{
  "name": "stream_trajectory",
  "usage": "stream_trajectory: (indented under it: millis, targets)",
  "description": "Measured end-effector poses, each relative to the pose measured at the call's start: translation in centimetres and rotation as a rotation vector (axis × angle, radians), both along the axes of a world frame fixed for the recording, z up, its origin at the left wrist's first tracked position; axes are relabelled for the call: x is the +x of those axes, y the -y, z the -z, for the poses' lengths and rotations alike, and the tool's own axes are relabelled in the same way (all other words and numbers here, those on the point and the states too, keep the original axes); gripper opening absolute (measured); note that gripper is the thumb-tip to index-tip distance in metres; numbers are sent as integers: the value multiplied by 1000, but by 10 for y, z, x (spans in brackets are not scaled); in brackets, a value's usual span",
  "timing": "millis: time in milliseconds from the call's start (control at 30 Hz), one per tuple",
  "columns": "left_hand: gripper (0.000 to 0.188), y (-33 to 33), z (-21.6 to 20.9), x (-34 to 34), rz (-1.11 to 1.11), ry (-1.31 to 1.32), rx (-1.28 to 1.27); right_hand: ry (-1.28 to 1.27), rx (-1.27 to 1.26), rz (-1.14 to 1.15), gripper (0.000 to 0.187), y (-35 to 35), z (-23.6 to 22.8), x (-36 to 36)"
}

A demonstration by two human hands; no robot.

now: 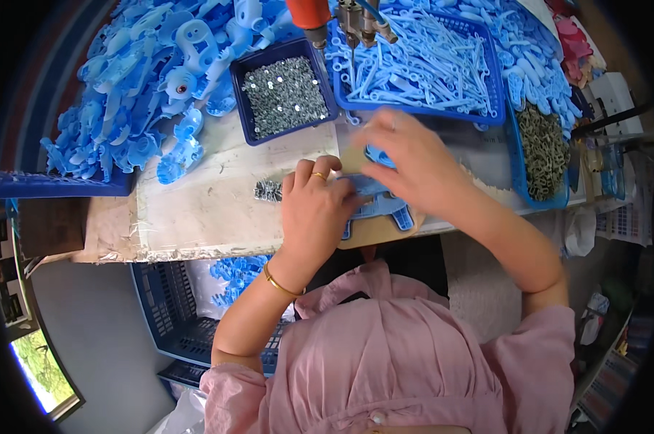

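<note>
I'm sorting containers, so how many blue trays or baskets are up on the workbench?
3: a small tray of screws at centre back, a basket of thin blue strips right of it, and a tray of dark metal parts far right. Others may be hidden.

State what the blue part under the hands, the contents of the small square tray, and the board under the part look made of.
Blue part: likely moulded plastic, uniform light blue, smooth rounded edges. Small square tray contents: probably small metal fasteners, grey with bright glints. Board: looks like cardboard or thin wood, flat matte tan; cannot tell which.
</note>
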State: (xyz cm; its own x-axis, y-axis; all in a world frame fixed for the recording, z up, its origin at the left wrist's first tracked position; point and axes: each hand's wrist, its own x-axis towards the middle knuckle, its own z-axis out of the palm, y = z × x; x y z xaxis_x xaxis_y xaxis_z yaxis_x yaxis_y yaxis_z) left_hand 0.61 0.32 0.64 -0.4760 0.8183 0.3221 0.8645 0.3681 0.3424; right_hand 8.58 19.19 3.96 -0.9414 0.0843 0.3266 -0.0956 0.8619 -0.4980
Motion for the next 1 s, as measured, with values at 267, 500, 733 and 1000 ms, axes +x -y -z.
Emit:
stream_trajectory:
  millis: [267,500,733,1000]
  targets:
    - [13,-14,-21,-81,-146,-62,107,-827,477,356,72,7,-46,-167]
    - [27,-26,12,-163,-90,-127,-108,-1116,-98,299,59,9,-65,-189]
    - [17,-25,11,-158,-76,-25,-132,-426,-410,34,58,8,-115,-119]
    - [11,-16,5,-127,-17,192,247,-90,-853,-237,50,-16,-106,-95]
